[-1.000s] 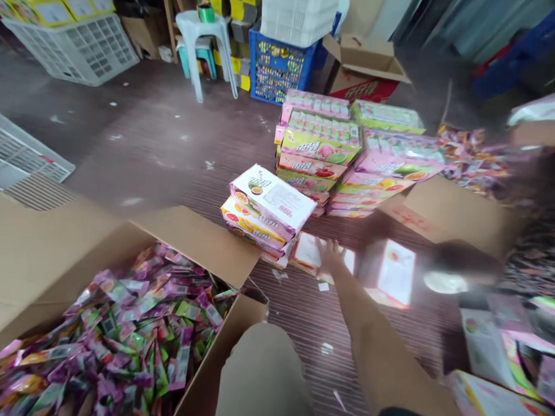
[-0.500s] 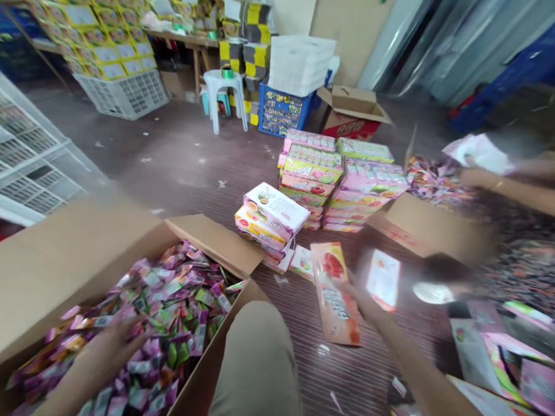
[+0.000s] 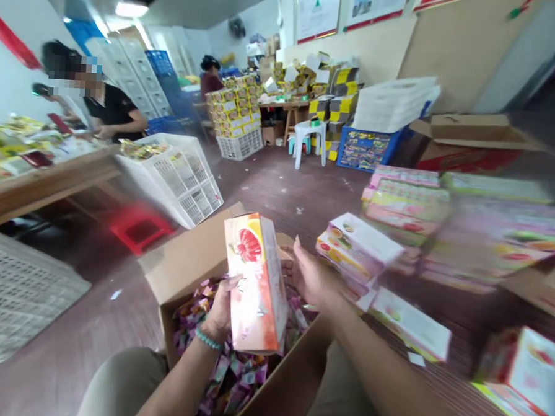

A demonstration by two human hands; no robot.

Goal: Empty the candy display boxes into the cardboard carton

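**Head view: fruit carton held upright over an open box of sachets**

Head camera, looking down and forward. The left hand (image 3: 220,313) is clamped on the lower left edge of a fruit carton (image 3: 257,281), with the thumb across its front. A teal bead bracelet (image 3: 208,340) sits on that wrist. The carton is pink and orange with a red fruit printed near the top. It stands upright, tilted a little, at chest level between both hands.

The right hand (image 3: 309,275) is just beside the carton's right side, fingers spread and gripping nothing. Whether it touches the carton cannot be told.

Directly below is a large cardboard box (image 3: 186,259) with its flaps open, filled with loose pink, purple and green sachets (image 3: 234,373). The person's knees flank the box.

To the right on the floor:
- a short stack of pink cartons (image 3: 359,243), near the right hand
- a flat carton (image 3: 413,324) lying by that stack
- taller blurred stacks (image 3: 408,202) beyond it

To the left are a white plastic crate (image 3: 177,172), a red stool (image 3: 137,228) and a wooden table (image 3: 41,180). A person in a black top (image 3: 110,109) is at work at the table.

At the far wall stand a white stool (image 3: 309,138) and a blue crate (image 3: 364,147).
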